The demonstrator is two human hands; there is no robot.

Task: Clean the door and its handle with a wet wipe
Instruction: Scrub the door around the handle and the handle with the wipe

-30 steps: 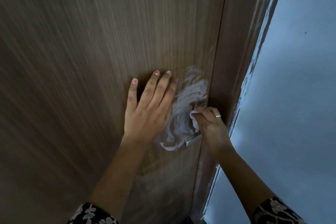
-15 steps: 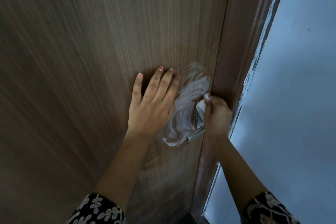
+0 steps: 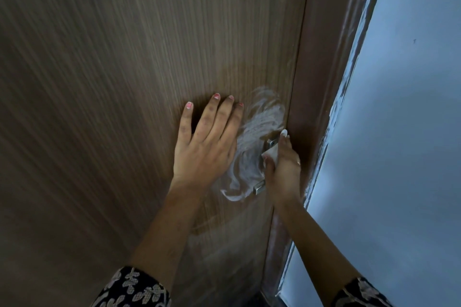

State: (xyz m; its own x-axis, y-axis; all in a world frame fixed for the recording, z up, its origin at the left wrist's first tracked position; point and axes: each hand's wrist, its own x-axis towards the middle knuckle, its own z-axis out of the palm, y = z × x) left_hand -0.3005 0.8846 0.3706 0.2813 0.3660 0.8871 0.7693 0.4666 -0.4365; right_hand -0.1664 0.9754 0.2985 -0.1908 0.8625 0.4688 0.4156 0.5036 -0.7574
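While the wet wipe (image 3: 272, 154) sat bunched against the upper part of the metal handle (image 3: 259, 186), the right hand (image 3: 284, 169) was wrapped round both. Its fingers curled over the white cloth and the lever beneath it. A small corner of the wipe poked out above the fingertips. Only the handle's squared lower end and a short piece near its top showed past the hand; the rest was covered. A thin ring (image 3: 298, 162) sat on one finger of that hand.

The handle was mounted near the right edge of the brown, wood-grained door (image 3: 124, 82). A pale, swirled smear (image 3: 257, 127) spread over the panel around it, running from above the lever down to just below its free end.

Just left of the smear, the left hand (image 3: 207, 147) lay flat on the door. Its fingers were straight and slightly spread, with the palm against the wood, and it held nothing. Its nails were painted pink.

To the right of the door ran the darker brown door frame (image 3: 319, 82), and beyond that a pale blue-grey wall (image 3: 399, 132). Both forearms reached up from the bottom edge of the view. The left sleeve (image 3: 134, 289) and the right sleeve (image 3: 359, 294) were dark with a light floral print.
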